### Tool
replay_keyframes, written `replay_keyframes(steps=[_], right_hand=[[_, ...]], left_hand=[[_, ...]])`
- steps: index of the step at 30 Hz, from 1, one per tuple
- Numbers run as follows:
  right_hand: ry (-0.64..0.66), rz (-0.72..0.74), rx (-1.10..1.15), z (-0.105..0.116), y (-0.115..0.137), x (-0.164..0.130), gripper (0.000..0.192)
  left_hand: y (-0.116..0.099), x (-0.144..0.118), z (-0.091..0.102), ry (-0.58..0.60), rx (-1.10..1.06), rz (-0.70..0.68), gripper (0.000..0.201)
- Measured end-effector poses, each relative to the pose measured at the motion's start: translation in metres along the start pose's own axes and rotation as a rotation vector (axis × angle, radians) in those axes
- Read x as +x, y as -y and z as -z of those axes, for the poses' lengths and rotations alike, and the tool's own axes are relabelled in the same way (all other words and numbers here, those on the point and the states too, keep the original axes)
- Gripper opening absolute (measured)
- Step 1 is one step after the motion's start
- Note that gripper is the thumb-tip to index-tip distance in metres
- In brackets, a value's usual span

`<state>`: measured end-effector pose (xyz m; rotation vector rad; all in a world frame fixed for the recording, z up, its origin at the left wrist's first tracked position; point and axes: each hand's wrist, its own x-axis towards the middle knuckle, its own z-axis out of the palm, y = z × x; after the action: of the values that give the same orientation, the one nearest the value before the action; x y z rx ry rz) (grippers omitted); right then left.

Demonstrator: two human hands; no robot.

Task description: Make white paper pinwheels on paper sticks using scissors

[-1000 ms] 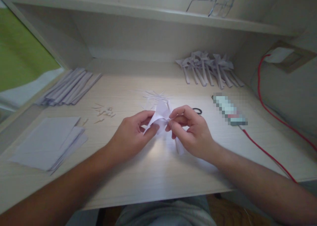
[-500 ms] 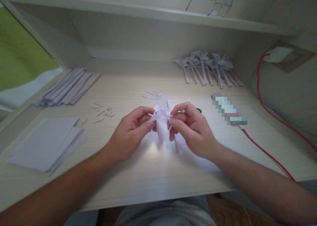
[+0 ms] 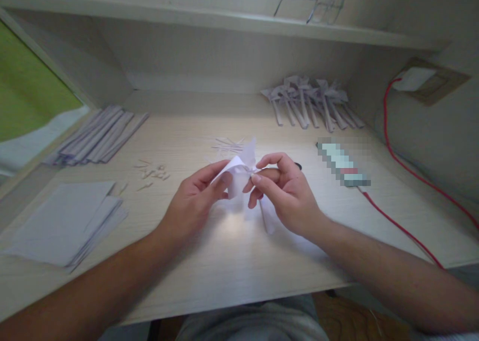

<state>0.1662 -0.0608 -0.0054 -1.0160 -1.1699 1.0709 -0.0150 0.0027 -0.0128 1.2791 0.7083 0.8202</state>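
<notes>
Between my hands, above the desk, is a white paper pinwheel (image 3: pixel 236 174) with curled blades. My left hand (image 3: pixel 200 194) pinches one blade between thumb and fingers. My right hand (image 3: pixel 282 189) is closed on the pinwheel at its centre, thumb against the fingers; whatever small piece sits under those fingertips is hidden. A rolled paper stick (image 3: pixel 265 216) shows below my right hand; I cannot tell whether it is joined to the pinwheel. Just behind the hands lie several thin white sticks (image 3: pixel 229 145).
Several finished-looking paper pinwheels (image 3: pixel 305 101) lie at the back right. Rolled paper tubes (image 3: pixel 99 136) and a stack of paper squares (image 3: pixel 60 221) are on the left, near small pale pieces (image 3: pixel 151 172). A phone (image 3: pixel 342 161) with a red cable (image 3: pixel 402 231) lies right. Glasses (image 3: pixel 325 7) rest on the shelf.
My left hand has shifted slightly left and down with its blade, and the pinwheel has turned, another blade now pointing up. My right hand keeps its pinch at the centre. The view has shifted slightly.
</notes>
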Motion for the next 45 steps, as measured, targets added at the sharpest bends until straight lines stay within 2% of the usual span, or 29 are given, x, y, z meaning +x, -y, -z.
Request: replay_keyframes(steps=[6, 13, 21, 27, 31, 37, 40, 45], right_hand=[[-0.007, -0.019, -0.094, 0.000, 0.001, -0.002, 0.017], [-0.001, -0.036, -0.157, 0.002, 0.003, -0.002, 0.015], [-0.002, 0.000, -0.188, 0.002, 0.003, -0.003, 0.016], [0.008, 0.038, -0.180, 0.000, 0.002, -0.003, 0.014], [0.042, 0.039, -0.144, 0.000, 0.003, -0.004, 0.012], [0.147, 0.020, -0.090, 0.002, 0.004, -0.006, 0.010], [0.190, 0.019, -0.062, 0.004, 0.004, -0.005, 0.009], [0.232, 0.010, -0.052, 0.006, 0.005, -0.004, 0.011]], left_hand=[[-0.004, -0.002, 0.000, -0.055, 0.104, -0.043, 0.026], [-0.007, -0.001, 0.000, 0.020, 0.167, -0.019, 0.015], [-0.007, -0.004, 0.002, 0.095, 0.286, -0.079, 0.022], [-0.013, -0.005, 0.000, 0.000, 0.439, -0.210, 0.019], [-0.017, -0.006, -0.003, 0.004, 0.410, -0.198, 0.023], [-0.019, -0.008, 0.000, -0.076, 0.319, -0.111, 0.010], [-0.015, -0.007, 0.003, -0.097, 0.255, -0.099, 0.010], [-0.011, -0.005, 0.008, -0.058, 0.238, -0.070, 0.014]])
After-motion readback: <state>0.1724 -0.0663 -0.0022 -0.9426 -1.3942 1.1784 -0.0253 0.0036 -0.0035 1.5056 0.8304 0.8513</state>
